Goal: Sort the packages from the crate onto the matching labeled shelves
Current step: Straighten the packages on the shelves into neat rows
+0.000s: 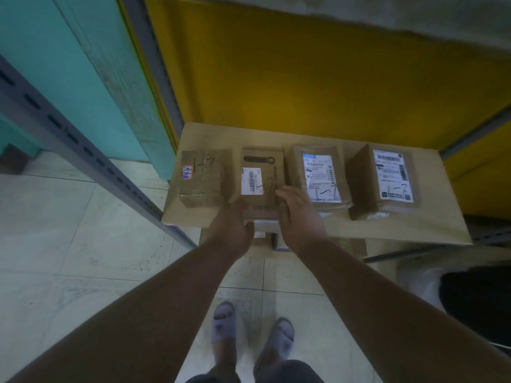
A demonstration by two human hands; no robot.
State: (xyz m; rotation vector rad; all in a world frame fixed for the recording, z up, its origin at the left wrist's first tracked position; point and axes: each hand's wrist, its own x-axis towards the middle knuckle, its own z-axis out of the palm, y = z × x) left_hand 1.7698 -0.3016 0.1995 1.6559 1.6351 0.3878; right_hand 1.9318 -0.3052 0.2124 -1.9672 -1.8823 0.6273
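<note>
Grip, left hand: at the near left corner of the second box, fingers hidden beyond the knuckles, thumb curled at the near edge; hold on the box cannot be confirmed.
Grip, right hand: fingers extended flat along the right side of the second box, touching it; relaxed, not curled.
Second box: cardboard, white barcode label, handwritten mark; lies on the shelf at frame centre, near end at the front edge.
Row: four cardboard packages side by side on the shelf, lined with brown cardboard.
First box: left end of the row, taped, handwritten mark.
Third box: just right of the right hand, white shipping label.
Fourth box: right end, white shipping label, apart from the third.
Surroundings: yellow panel behind the shelf; grey slotted upright at left; tiled floor; sandalled feet at bottom centre.
</note>
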